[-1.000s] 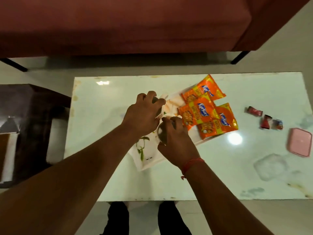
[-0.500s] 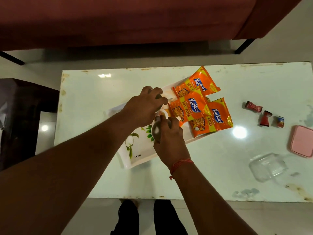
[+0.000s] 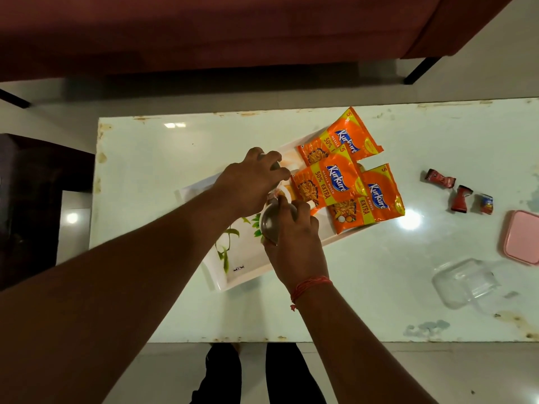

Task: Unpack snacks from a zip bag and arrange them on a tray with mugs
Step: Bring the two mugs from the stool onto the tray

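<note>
Overhead view of a white table [image 3: 163,176] bearing a white tray [image 3: 248,263] with a leaf print. Three orange snack packets [image 3: 329,185] overlap on the tray's far end. The right hand [image 3: 294,246] curls its fingers round a grey mug [image 3: 269,225] over the tray's middle. The left hand [image 3: 250,182], fingers bent, grips a second, mostly hidden object just beyond that mug; what it is cannot be told. To the right, apart from the tray, lie three small wrapped sweets [image 3: 459,196], a pink lid [image 3: 523,237] and a clear container [image 3: 463,282].
</note>
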The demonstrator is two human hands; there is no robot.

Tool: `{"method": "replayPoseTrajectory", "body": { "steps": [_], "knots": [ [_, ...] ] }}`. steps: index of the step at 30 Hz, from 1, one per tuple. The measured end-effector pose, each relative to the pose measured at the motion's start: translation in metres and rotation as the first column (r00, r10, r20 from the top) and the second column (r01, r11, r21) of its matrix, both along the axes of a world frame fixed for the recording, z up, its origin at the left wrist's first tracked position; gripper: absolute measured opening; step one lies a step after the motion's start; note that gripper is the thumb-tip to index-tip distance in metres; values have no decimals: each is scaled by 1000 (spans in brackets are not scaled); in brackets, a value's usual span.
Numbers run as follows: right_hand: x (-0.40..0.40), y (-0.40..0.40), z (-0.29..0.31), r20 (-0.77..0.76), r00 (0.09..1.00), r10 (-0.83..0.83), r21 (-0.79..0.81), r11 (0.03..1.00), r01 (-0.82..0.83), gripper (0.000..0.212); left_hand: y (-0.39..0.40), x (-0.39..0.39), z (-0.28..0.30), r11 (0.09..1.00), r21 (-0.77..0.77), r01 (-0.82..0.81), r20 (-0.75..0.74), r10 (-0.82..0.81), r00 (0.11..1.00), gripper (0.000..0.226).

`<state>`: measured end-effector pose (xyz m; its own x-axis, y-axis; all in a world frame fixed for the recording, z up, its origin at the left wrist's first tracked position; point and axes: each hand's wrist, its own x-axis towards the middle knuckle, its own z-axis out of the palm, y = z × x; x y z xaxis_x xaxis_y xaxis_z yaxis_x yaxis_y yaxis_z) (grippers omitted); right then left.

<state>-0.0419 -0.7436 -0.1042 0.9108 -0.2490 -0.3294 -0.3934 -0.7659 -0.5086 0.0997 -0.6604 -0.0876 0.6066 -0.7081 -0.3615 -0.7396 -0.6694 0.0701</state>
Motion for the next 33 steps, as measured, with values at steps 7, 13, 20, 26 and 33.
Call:
{"method": "replayPoseTrajectory", "body": {
  "steps": [7,13,20,26,33],
  "knots": [
    [0,-2,1,0,1000,-2,-15,1000,2,86,-3,-2,1,1000,10,-9,4,9,1000,65],
    [0,-2,0,-16,1000,1,-9,1000,-1,88,-2,-1,1,1000,13,4,8,-4,1000,65],
    [1,1,1,-6,1000,-26,-12,1000,26,86,-1,-2,-1,1000,13,10,20,-10,1000,65],
    [-1,4,0,14,999,-40,-14,999,41,88,-1,-4,-2,1000,18,1,18,-1,1000,65],
    [-5,4,5,1,1000,-29,25,999,28,95,4,-8,-14,999,8,-53,-28,53,998,84]
  ]
}}
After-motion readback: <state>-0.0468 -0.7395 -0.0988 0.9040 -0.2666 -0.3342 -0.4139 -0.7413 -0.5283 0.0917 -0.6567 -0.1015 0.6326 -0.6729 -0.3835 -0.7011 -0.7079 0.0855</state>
